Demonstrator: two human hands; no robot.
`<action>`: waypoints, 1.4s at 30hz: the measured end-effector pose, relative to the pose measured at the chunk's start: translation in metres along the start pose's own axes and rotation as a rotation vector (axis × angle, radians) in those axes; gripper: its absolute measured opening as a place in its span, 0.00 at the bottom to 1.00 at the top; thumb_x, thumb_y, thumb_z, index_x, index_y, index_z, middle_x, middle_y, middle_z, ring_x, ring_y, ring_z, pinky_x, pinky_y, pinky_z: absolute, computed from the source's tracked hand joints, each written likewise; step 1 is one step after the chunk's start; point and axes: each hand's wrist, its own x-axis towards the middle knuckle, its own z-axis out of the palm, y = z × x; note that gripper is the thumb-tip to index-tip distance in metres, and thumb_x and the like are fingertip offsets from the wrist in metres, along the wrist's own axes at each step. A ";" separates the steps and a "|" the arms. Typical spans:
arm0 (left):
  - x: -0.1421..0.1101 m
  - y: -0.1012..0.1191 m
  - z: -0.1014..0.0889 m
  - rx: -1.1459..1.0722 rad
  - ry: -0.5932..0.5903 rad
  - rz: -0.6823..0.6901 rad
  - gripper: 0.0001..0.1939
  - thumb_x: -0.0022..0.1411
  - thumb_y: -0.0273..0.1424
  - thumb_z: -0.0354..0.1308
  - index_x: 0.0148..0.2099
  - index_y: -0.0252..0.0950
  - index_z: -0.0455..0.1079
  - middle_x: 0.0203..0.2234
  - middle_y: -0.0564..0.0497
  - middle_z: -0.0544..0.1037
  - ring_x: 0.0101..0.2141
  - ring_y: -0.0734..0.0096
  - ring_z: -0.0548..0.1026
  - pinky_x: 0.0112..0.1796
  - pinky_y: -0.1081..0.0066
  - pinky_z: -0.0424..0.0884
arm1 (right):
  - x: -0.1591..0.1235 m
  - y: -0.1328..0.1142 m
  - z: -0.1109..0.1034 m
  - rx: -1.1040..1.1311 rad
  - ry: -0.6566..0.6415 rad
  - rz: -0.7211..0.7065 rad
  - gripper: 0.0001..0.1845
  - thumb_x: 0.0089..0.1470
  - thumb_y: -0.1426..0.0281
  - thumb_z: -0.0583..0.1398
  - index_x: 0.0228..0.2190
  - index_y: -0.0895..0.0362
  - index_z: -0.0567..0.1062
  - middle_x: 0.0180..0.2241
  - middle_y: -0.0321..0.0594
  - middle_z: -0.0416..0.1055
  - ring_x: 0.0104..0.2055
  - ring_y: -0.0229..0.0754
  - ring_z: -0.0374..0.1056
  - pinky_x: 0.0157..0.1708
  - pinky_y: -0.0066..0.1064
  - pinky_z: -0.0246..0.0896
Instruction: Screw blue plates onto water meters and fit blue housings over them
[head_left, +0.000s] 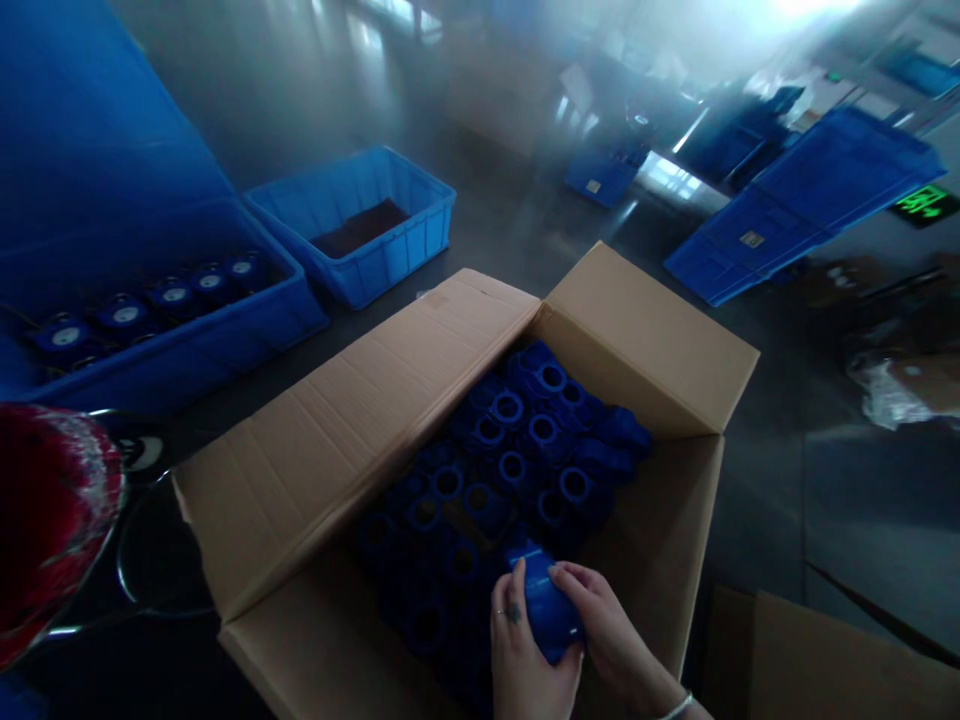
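Observation:
Both my hands hold one blue plastic part (546, 607) over the near end of an open cardboard box (352, 440). My left hand (521, 655) wraps its fingers round the part's left side; a ring shows on one finger. My right hand (611, 630) grips its right side, with a bracelet at the wrist. Inside the box lie several more blue ring-shaped parts (517, 440), packed close together.
A blue crate (150, 350) with round dial-faced items stands at the left, and a smaller blue bin (360, 215) behind it. A red round object (52, 520) sits at the near left. Tilted blue crates (810, 205) lie at the far right. Another cardboard flap (825, 660) is at the near right.

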 end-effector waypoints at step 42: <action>0.028 0.040 -0.024 -0.742 0.109 -0.678 0.26 0.54 0.50 0.60 0.46 0.36 0.71 0.49 0.42 0.73 0.53 0.52 0.68 0.48 0.58 0.67 | -0.022 -0.053 0.003 -0.619 -0.106 -0.470 0.18 0.60 0.58 0.55 0.37 0.56 0.78 0.33 0.38 0.77 0.32 0.40 0.71 0.33 0.27 0.65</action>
